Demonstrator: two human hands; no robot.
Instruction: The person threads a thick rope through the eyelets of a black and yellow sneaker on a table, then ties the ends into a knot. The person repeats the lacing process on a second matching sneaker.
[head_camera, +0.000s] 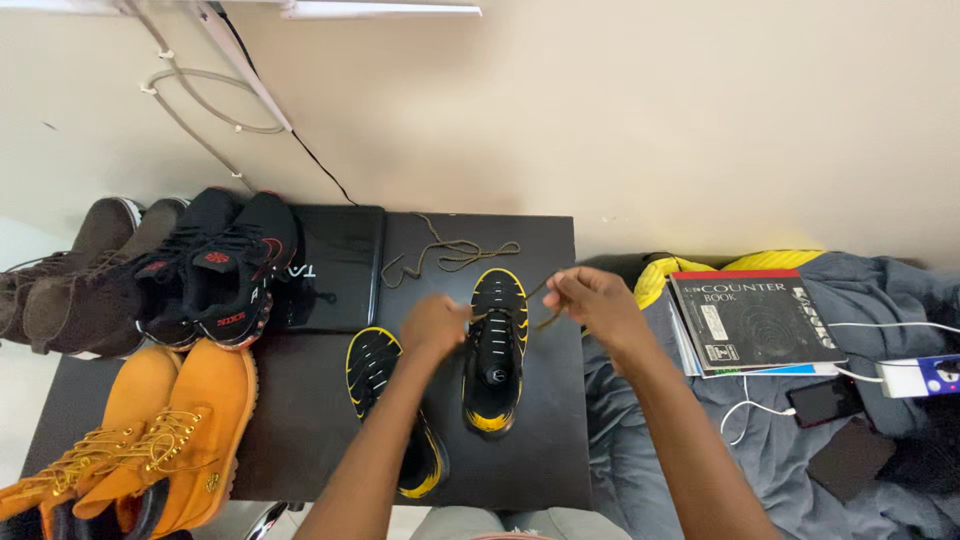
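Observation:
Two black sneakers with yellow trim lie on a black table (300, 420). The right sneaker (495, 360) points away from me, and a brown lace runs through its upper eyelets. My left hand (436, 326) pinches one end of that lace at the shoe's left side. My right hand (590, 298) holds the other end, pulled out to the right above the table edge. The left sneaker (375, 368) lies beside it, partly under my left forearm, with no lace visible. A loose brown lace (450, 252) is coiled on the table behind the shoes.
Black-and-red sneakers (225, 265), brown boots (75, 280) and tan boots (160, 430) fill the table's left side, with a closed black laptop (335, 265) behind. On the right, a grey blanket (860, 470) carries a book (755, 320), a phone (825, 400) and white cables.

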